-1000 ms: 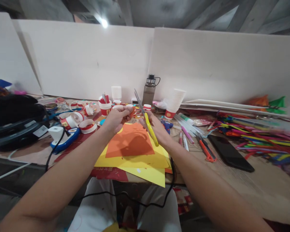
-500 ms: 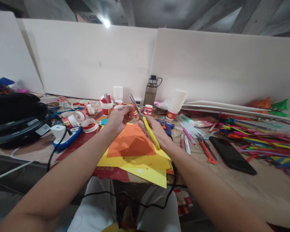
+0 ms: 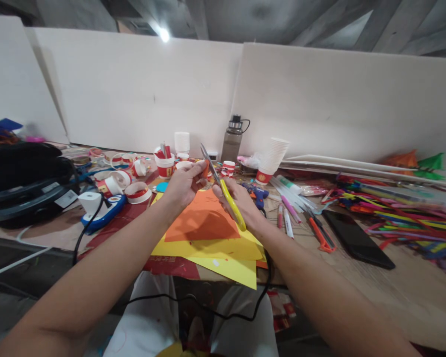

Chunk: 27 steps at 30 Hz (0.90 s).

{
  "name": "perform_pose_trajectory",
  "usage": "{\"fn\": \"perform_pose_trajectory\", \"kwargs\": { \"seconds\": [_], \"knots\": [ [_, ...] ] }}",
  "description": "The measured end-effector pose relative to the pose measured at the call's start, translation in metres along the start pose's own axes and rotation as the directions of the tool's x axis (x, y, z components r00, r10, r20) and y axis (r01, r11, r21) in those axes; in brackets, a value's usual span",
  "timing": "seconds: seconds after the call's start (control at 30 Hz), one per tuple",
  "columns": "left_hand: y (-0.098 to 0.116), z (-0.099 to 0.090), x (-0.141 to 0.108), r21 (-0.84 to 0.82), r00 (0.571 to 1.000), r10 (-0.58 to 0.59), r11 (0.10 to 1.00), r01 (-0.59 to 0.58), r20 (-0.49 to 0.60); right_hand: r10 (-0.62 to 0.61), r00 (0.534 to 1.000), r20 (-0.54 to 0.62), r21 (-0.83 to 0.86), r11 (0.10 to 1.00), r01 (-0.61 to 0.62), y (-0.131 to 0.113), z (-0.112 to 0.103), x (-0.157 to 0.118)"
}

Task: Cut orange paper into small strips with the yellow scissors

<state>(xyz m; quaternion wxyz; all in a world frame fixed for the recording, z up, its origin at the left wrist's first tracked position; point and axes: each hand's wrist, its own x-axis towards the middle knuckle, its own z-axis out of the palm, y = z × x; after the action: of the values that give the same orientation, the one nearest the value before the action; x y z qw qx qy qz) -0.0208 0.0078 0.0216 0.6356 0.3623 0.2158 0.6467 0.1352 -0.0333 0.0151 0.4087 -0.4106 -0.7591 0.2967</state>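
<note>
My left hand (image 3: 186,183) pinches a small piece of orange paper (image 3: 206,169) above the table. Close beside it, my right hand (image 3: 236,198) is wrapped round the yellow-handled scissors (image 3: 228,198), whose blades point up and away, next to the small orange piece. Whether the blades touch the paper is hard to tell. Below both hands lies a sheet of orange paper (image 3: 200,225) with small scraps on it, on top of yellow sheets (image 3: 223,249) at the table's front edge.
Paper cups (image 3: 274,156), a bottle (image 3: 232,141) and a cup of pens (image 3: 165,164) stand behind. A blue power strip (image 3: 104,215) and cut cup rings (image 3: 137,192) are left. Markers, an orange cutter (image 3: 321,235), a phone (image 3: 357,239) and coloured pipe cleaners (image 3: 412,218) lie right.
My left hand has shifted very slightly, and the small orange piece shows at a slightly different angle. The scissors have hardly moved.
</note>
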Motion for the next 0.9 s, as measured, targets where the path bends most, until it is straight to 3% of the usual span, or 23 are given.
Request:
{"fn": "perform_pose_trajectory", "kwargs": {
  "seconds": [0.67, 0.9],
  "knots": [
    [0.0, 0.0, 0.0, 0.014, 1.0, -0.003, 1.0, 0.003, 0.001, -0.005, 1.0, 0.0, 0.005, 1.0, 0.005, 0.001, 0.0, 0.0],
    [0.01, -0.006, 0.002, 0.157, 0.999, -0.021, 0.988, 0.015, 0.032, 0.002, 1.0, 0.027, 0.004, 1.0, -0.002, -0.004, -0.003, 0.0]
  ]
}}
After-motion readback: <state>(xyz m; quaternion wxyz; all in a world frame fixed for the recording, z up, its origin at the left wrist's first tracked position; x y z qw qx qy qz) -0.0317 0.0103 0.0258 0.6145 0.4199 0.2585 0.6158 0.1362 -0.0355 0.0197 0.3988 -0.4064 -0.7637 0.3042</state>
